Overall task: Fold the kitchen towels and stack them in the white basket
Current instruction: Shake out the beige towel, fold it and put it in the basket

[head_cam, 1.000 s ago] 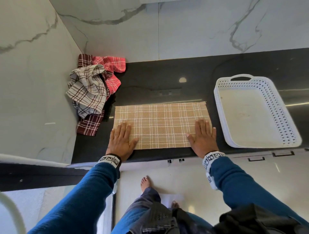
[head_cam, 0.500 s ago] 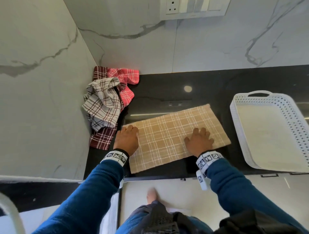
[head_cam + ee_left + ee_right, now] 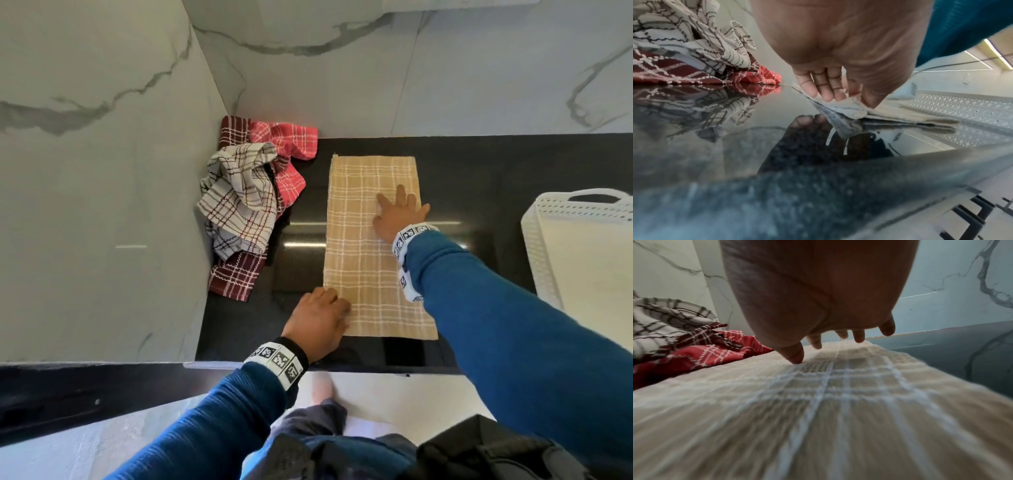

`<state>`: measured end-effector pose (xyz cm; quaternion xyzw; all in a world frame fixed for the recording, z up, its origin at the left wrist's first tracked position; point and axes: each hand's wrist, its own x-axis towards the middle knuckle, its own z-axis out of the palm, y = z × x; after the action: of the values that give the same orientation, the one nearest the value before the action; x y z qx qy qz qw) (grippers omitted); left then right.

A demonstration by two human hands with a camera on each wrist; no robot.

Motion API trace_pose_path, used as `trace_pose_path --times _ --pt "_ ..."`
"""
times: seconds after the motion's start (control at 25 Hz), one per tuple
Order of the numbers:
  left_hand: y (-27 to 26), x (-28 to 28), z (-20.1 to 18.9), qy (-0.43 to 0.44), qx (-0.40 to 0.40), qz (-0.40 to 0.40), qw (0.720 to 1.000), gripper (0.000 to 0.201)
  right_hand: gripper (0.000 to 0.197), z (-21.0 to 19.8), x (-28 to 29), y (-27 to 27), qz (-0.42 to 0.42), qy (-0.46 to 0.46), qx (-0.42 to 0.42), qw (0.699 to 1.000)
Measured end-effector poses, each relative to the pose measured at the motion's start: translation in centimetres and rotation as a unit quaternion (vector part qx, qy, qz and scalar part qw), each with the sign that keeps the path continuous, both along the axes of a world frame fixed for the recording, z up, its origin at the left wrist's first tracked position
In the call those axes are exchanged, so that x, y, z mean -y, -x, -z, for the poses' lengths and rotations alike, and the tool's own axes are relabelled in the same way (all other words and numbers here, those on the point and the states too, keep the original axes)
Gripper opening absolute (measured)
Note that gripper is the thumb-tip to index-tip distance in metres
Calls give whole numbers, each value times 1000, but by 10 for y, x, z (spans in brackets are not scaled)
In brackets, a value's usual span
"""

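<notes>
Pressing tan towel (image 3: 370, 246) flat: right hand (image 3: 399, 214) spread, left hand (image 3: 318, 320) pinching corner; found half-folded, white basket (image 3: 548, 219) empty, crumpled towels (image 3: 246, 202) untouched.

Tan plaid towel (image 3: 370, 246) lies flat, folded into a long strip — crumpled towels (image 3: 253, 205) heaped left, white basket (image 3: 541, 246) at right.

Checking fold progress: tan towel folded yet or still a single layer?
Folded. The tan towel lies as a narrow strip; left wrist view shows doubled layers at its near corner under the left hand.
</notes>
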<state>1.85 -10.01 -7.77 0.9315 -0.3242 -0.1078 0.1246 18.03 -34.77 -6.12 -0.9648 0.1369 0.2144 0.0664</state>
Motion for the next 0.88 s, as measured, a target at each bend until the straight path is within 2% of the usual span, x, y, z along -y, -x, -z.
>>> trace_pose_path --times 0.08,0.2,0.28,0.36,0.48,0.56,0.64,0.76,0.88 --pt "2 -1 -1 12 -1 -28 1000 37 71 4 3 34 6 0 55 998" --pt "18 -4 0 54 -3 -93 994 40 71 6 8 116 8 -36 74 997" --pt "36 -2 5 69 -4 -121 990 39 59 7 7 179 -9 -62 103 993" --pt "58 2 10 74 0 -127 989 41 45 10 7 243 -52 -68 153 985" --pt "97 8 18 57 13 -108 992 56 53 22 22 311 -113 -83 171 975" --pt "120 14 21 34 24 -103 994 58 59 27 38 332 -141 -79 172 972" --pt "129 20 20 51 37 -122 991 43 57 30 47 337 -155 -70 187 968" --pt "135 23 12 98 62 -123 986 18 43 28 55 339 -151 -84 198 965" --pt "146 16 3 131 62 -142 979 12 26 20 59 350 -126 -135 215 959"
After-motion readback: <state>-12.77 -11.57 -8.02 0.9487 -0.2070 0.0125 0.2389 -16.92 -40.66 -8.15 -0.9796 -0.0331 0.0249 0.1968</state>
